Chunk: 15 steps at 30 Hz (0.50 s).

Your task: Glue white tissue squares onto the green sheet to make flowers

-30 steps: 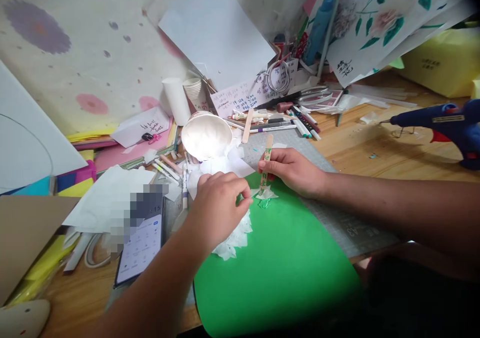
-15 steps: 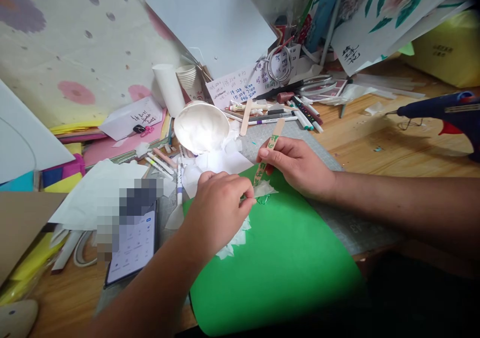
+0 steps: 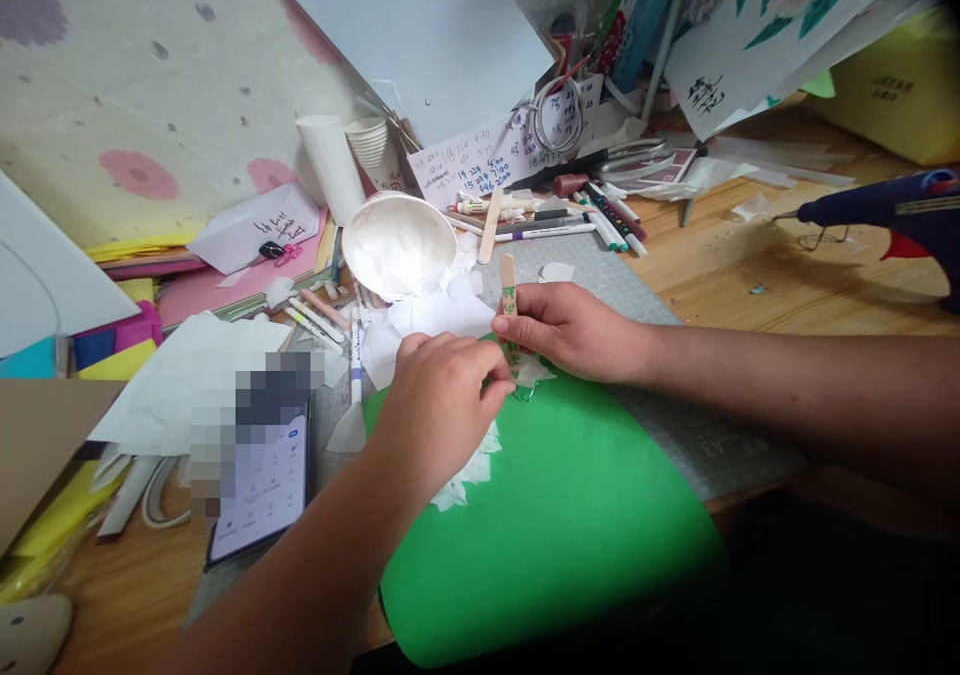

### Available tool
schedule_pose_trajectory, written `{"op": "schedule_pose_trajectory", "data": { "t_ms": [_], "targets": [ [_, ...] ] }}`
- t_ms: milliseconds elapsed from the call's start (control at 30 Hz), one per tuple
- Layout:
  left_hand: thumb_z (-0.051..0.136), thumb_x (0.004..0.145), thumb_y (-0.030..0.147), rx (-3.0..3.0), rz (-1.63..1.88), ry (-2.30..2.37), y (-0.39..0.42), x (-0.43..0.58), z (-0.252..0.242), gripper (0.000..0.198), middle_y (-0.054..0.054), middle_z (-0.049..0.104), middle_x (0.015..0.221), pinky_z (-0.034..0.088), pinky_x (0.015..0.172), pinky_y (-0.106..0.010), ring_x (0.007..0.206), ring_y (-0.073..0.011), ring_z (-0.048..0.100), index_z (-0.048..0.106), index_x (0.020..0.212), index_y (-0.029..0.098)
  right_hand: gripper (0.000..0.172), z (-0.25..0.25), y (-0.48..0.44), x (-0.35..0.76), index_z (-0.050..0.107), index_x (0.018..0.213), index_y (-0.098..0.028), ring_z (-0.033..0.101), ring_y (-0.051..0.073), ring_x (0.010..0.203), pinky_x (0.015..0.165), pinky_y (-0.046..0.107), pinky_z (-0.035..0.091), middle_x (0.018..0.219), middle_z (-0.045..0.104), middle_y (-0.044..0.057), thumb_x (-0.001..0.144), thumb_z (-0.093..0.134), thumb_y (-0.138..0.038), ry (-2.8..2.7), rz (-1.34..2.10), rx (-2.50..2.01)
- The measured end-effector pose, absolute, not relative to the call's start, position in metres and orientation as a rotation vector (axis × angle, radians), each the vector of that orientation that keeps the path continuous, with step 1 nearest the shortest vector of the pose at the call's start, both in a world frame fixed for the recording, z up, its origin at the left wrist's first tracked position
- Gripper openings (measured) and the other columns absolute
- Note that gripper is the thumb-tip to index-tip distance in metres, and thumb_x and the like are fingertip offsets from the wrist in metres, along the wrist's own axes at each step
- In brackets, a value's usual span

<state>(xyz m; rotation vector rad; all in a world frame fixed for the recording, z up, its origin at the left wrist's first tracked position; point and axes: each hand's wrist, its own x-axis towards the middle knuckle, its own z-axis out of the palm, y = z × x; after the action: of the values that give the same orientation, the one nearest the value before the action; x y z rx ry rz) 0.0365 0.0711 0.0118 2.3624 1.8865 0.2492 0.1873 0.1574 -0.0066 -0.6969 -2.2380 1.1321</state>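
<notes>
A green sheet (image 3: pixel 570 515) lies on the grey cutting mat (image 3: pixel 660 425), with torn white paper pieces (image 3: pixel 472 475) on its left part. My right hand (image 3: pixel 570 330) holds a wooden stick (image 3: pixel 509 300) with green marks, nearly upright, its lower end at a white scrap (image 3: pixel 534 369) near the sheet's upper edge. Beside that end, my left hand (image 3: pixel 446 415) has thumb and index finger pinched together at the scrap's left side; what lies between them is too small to make out. A thin green outline shows just below the scrap.
A white paper bowl (image 3: pixel 400 245) stands behind the hands, near paper cups (image 3: pixel 330 170). Pens (image 3: pixel 547 235) and another stick (image 3: pixel 490 227) lie at the back. A phone (image 3: pixel 262 485) is at left, a blue glue gun (image 3: pixel 885 215) at right.
The stick has swung from leaning right to nearly upright, its top moving left. My right hand has shifted slightly left, uncovering a white scrap behind it. My left hand has barely moved.
</notes>
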Motion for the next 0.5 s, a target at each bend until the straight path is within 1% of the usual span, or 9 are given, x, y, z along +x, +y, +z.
{"op": "schedule_pose_trajectory", "data": {
  "t_ms": [100, 233, 333, 500],
  "targets": [
    [0.064, 0.079, 0.022, 2.393, 0.23, 1.906, 0.0714, 0.0364, 0.0118, 0.007, 0.003, 0.068, 0.077, 0.033, 0.077, -0.036, 0.079, -0.0193, 0.06, 0.061, 0.073, 0.022, 0.022, -0.0046, 0.1585, 0.1873, 0.049, 0.066, -0.016, 0.042, 0.01, 0.057, 0.057, 0.024, 0.031, 0.06, 0.047, -0.002, 0.086, 0.047, -0.026, -2.243, 1.11, -0.72],
    [0.064, 0.079, 0.023, 2.4, 0.185, 1.9, 0.0718, 0.0359, 0.0126, 0.003, 0.002, 0.068, 0.082, 0.033, 0.079, -0.037, 0.086, -0.0213, 0.06, 0.064, 0.077, 0.023, 0.022, -0.0028, 0.1599, 0.1873, 0.049, 0.066, -0.016, 0.042, 0.01, 0.057, 0.057, 0.024, 0.03, 0.058, 0.048, -0.003, 0.086, 0.049, -0.024, -2.252, 1.114, -0.752],
    [0.061, 0.081, 0.022, 2.414, 0.168, 1.892, 0.0727, 0.0348, 0.0112, 0.006, 0.001, 0.068, 0.084, 0.033, 0.08, -0.038, 0.087, -0.0213, 0.06, 0.065, 0.077, 0.024, 0.022, -0.0028, 0.1607, 0.1872, 0.049, 0.065, -0.016, 0.042, 0.01, 0.055, 0.057, 0.024, 0.03, 0.057, 0.048, -0.003, 0.086, 0.05, -0.023, -2.248, 1.144, -0.77],
    [0.058, 0.082, 0.019, 2.431, 0.163, 1.897, 0.0754, 0.0369, 0.0082, 0.01, 0.0, 0.066, 0.081, 0.035, 0.081, -0.037, 0.085, -0.0202, 0.059, 0.064, 0.074, 0.022, 0.022, -0.0047, 0.1621, 0.1872, 0.05, 0.063, -0.016, 0.043, 0.01, 0.053, 0.055, 0.024, 0.032, 0.055, 0.048, -0.003, 0.084, 0.053, -0.022, -2.177, 1.237, -0.772]
  ]
}}
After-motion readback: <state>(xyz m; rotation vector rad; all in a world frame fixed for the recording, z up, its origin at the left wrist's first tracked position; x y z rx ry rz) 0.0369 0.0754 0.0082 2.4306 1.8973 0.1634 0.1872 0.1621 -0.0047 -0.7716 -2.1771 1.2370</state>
